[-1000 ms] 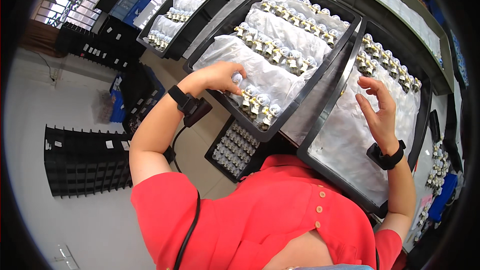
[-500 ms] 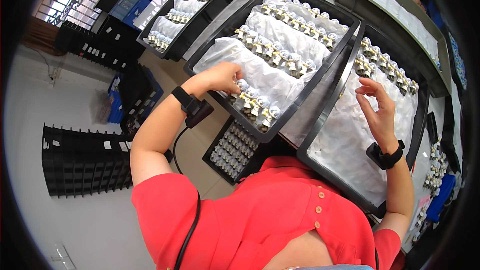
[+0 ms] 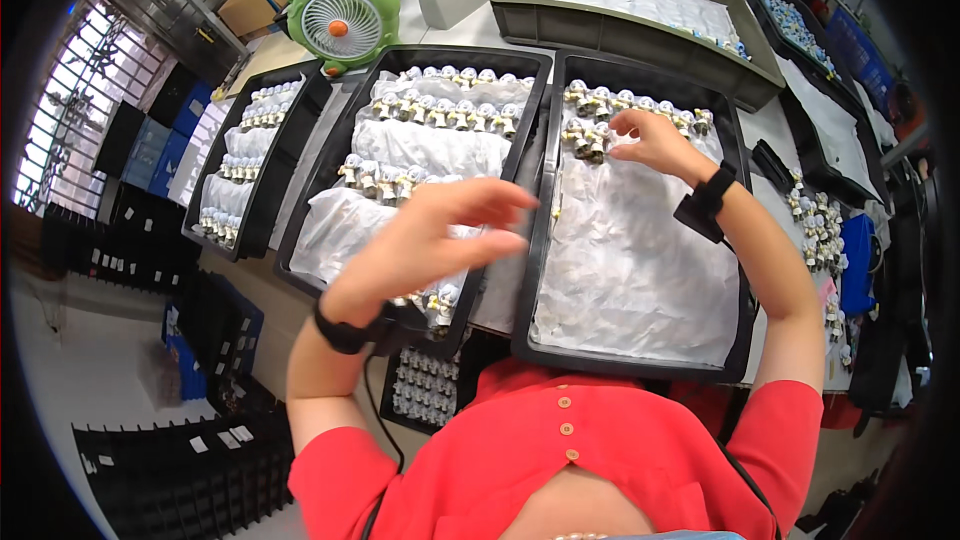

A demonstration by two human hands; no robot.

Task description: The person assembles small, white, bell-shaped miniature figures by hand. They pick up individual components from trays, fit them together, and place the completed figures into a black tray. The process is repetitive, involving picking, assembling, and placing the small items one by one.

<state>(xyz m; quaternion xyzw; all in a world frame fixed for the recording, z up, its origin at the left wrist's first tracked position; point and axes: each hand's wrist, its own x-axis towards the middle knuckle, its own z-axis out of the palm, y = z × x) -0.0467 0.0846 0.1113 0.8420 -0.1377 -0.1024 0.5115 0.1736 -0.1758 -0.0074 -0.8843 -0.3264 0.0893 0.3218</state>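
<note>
My left hand (image 3: 435,238) is held above the middle black tray (image 3: 518,155), thumb and fingers spread, nothing between them. Under and around it stand rows of small figurines (image 3: 385,180) with pale round heads and yellow details, parted by white wrapping sheets. My right hand (image 3: 660,145) reaches into the right black tray (image 3: 537,270). Its thumb and fingertips are apart, close beside a short row of figurines (image 3: 590,138); I see nothing held. Behind that row runs a longer figurine row, and a crumpled white sheet (image 3: 640,260) covers the tray's nearer part.
A narrower black tray of figurines (image 3: 255,155) stands at the left. Behind are a green fan (image 3: 343,20), a tape dispenser (image 3: 455,0) and an olive tray (image 3: 640,50). Loose figurines (image 3: 818,230) lie at the right. Below the table is another tray of figurines (image 3: 425,387).
The view has turned to the right. My left hand has left the near row of figurines in the middle tray and moved right. My right hand has moved to the figurines in the right tray.
</note>
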